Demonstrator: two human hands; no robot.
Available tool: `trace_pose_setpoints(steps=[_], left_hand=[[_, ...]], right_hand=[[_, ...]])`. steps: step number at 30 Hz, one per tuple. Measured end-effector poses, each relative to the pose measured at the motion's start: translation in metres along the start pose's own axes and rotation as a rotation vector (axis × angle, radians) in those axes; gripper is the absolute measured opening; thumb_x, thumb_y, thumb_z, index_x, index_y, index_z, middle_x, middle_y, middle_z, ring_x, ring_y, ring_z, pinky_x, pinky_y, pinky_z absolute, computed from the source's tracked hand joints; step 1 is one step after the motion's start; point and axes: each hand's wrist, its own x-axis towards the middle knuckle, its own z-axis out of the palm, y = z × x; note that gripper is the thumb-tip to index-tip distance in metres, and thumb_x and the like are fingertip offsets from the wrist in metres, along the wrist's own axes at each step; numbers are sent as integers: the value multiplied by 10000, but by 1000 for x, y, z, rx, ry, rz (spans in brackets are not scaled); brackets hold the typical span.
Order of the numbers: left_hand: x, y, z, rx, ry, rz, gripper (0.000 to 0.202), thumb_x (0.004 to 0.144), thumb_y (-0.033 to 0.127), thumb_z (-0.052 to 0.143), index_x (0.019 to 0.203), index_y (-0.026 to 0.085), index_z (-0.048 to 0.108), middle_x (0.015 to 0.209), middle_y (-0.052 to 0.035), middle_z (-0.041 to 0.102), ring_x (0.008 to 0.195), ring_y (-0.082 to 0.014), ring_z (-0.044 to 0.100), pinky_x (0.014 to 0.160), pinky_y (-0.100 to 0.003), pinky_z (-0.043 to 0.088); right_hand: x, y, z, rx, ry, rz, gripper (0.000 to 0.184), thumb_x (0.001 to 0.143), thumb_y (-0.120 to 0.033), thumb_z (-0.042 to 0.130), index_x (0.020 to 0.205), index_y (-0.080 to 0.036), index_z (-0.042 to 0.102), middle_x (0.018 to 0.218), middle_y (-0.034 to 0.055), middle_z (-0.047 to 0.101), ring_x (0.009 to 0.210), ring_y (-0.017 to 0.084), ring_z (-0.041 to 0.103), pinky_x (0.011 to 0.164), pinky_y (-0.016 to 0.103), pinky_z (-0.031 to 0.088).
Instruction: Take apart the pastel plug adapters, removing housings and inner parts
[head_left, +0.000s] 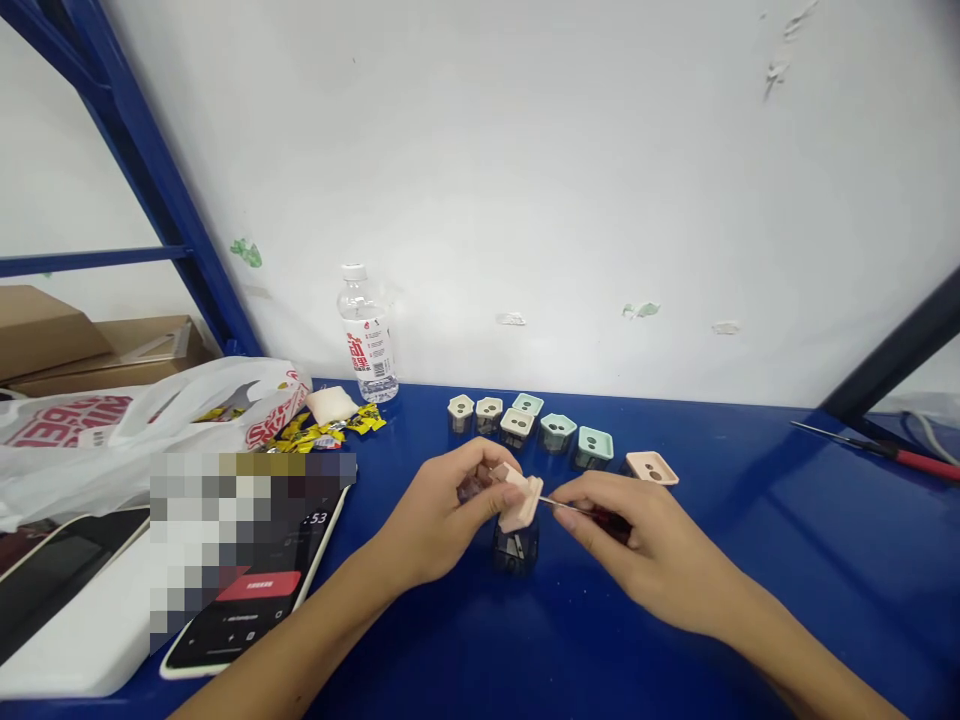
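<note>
Between the thumb and fingers of my left hand (pixel 450 515) is the pale pink top of a pencil sharpener (pixel 519 503), tilted on its side. My right hand (pixel 645 540) is closed around the dark red handle of a screwdriver (pixel 611 522). Its thin metal shaft points left and its tip meets the pink top, or comes very close to it. Below the pink top a dark see-through container (pixel 516 548) stands on the blue table, partly covered by my left hand and the pink piece. A pink-topped sharpener (pixel 652 468) stands just beyond my right hand.
Several two-hole sharpeners, including a mint one (pixel 594 447), stand in a row towards the wall. A water bottle (pixel 367 335) is at the back left. Nearer are a plastic bag (pixel 150 400), yellow wrappers (pixel 300 435) and a phone (pixel 259 590). Another screwdriver (pixel 919 463) lies far right.
</note>
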Motion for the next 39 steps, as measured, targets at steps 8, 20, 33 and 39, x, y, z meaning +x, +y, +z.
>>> trace_pose_setpoints(steps=[8,20,33,39], left_hand=[[4,0,4,96,56,114,270,910,354,517,761,149,609,748,-1,550,672,-105,502,615,-221,388],[1,-7,19,-98,187,41,395,985,458,280,1007,192,571,778,-5,470,722,-132,470,699,-258,405],[-13,-15,37,-155,50,-17,550,967,544,182,1397,287,409,1088,-53,436,1045,-171,437,1032,-315,344],[-18,-18,38,-203,-49,-91,565,956,567,176,1455,331,297,1164,-56,409,1134,-189,410,1102,-379,261]], right_hand=[[5,5,15,412,-119,174,460,872,-457,590,1260,-221,522,719,-36,489,512,68,393,472,212,305],[10,4,13,634,-12,155,353,858,-484,605,770,-142,609,615,-13,566,505,69,461,485,195,348],[7,10,8,825,-339,384,437,898,-542,509,792,-120,550,676,28,662,313,-4,333,353,189,137],[6,12,10,831,-390,402,499,858,-617,505,800,-122,535,725,60,693,312,11,419,321,168,121]])
